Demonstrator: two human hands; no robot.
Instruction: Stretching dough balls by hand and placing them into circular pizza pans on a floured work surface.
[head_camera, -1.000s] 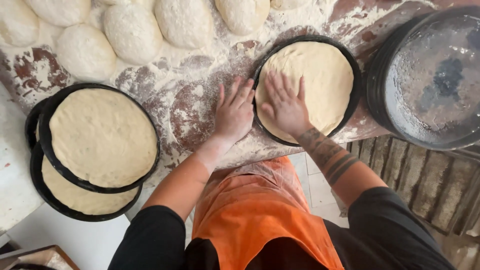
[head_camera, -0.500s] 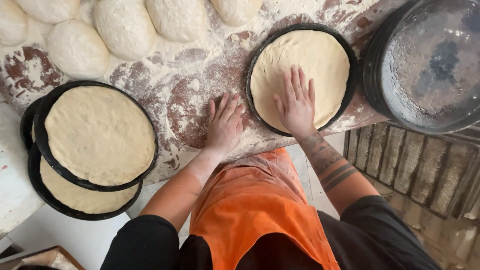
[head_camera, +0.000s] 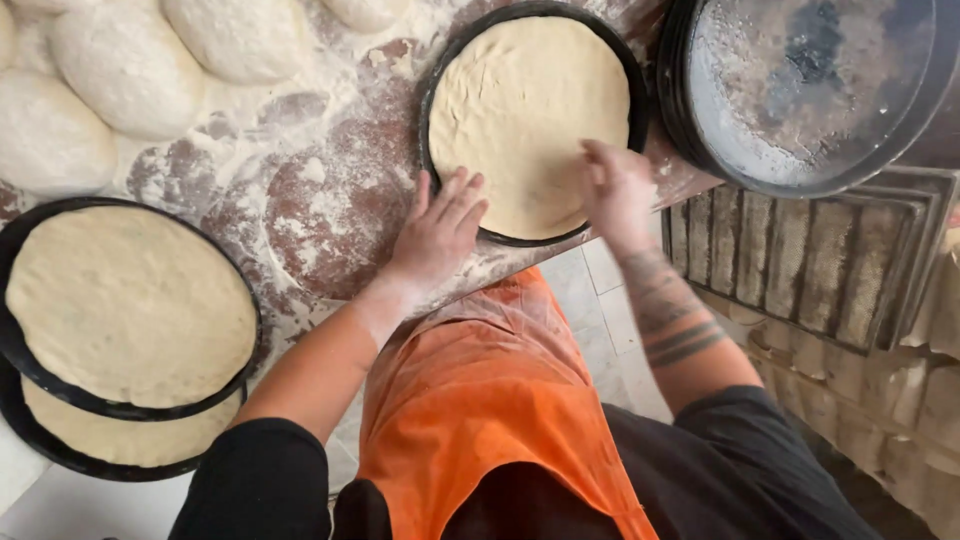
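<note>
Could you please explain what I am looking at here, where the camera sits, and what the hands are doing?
The picture comes from a camera worn on a person's head, looking straight down, so you see their own arms, black sleeves and orange apron from above. There is no machine; the work is done with two bare hands. The left hand lies flat at the near rim of a round dark pan that holds a flattened disc of dough. The right hand is on the near right edge of that same dough; it is blurred, so its exact grip is unclear. Neither hand lifts anything. The pan sits on a floured worktop. To the left are two stacked pans of dough, at the far side several raw dough balls, and at the right a stack of empty pans.
</note>
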